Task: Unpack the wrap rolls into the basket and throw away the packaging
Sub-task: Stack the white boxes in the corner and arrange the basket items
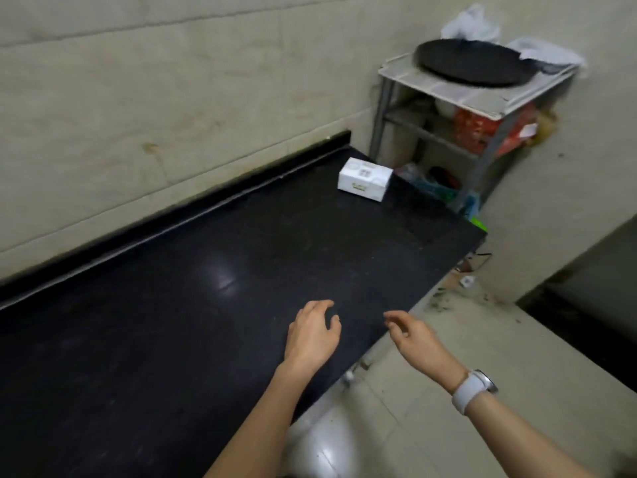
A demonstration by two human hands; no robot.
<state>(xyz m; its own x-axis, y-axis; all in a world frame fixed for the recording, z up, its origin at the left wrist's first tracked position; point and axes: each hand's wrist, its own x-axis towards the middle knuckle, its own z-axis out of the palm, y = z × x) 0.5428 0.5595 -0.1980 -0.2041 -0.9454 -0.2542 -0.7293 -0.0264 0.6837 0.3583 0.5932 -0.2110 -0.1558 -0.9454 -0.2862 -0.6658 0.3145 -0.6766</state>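
A small white box [364, 179] with printed labels lies at the far right corner of the black countertop [172, 322]. My left hand [313, 334] hovers over the counter near its front edge, fingers spread and empty. My right hand [415, 338] hangs just past the counter's edge over the floor, fingers loosely curled and holding nothing; a white watch sits on its wrist. Both hands are well short of the box. No basket shows in this view.
A metal rack [448, 94] stands beyond the counter's right end, with a round black pan [474, 62] and white bags on top and red packages on lower shelves. A tiled wall runs behind the counter. Debris litters the tiled floor [482, 339] at right.
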